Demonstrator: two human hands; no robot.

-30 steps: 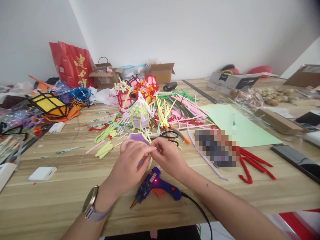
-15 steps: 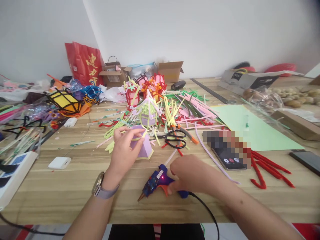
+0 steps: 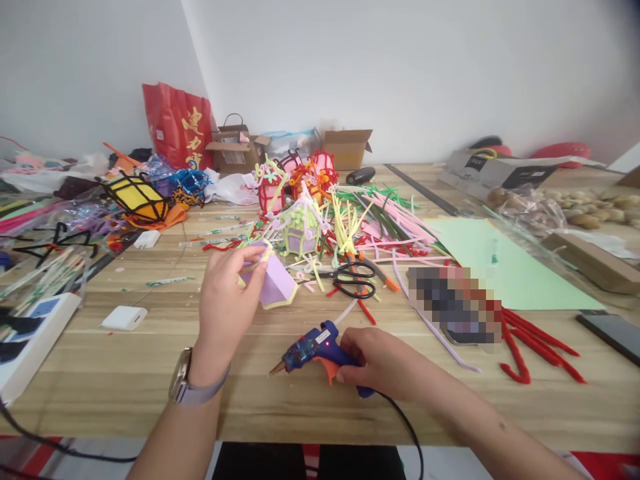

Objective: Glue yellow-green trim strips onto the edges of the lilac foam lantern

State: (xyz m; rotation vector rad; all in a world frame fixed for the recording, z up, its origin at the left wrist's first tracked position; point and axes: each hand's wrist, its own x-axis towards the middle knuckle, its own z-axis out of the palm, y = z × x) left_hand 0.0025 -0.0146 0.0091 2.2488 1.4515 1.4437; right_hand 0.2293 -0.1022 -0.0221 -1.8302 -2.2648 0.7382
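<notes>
My left hand point(image 3: 231, 288) is closed around the upper edge of a lilac paper lantern body point(image 3: 276, 283), which has pale yellow fuzzy trim along its edges. A blue hot glue gun point(image 3: 320, 347) with an orange trigger and a lit red light is gripped by its handle in my right hand point(image 3: 376, 360). Its metal nozzle points left and slightly down, apart from the lantern piece. Behind the lantern piece stands a small lilac and green lantern point(image 3: 301, 230) made with pipe cleaners. Black-handled scissors point(image 3: 354, 279) lie to the right of it.
Pipe cleaners in several colours point(image 3: 395, 217) are heaped mid-table. A phone point(image 3: 470, 331), red pipe cleaners point(image 3: 543, 343) and a green sheet point(image 3: 515, 267) lie right. A power strip point(image 3: 37, 340) and white adapter point(image 3: 125, 318) are left. Cardboard boxes point(image 3: 346, 148) stand at the back.
My right hand has taken a firmer hold of the glue gun and its nozzle has swung upward a little. My left hand has shifted left and turned the lantern piece.
</notes>
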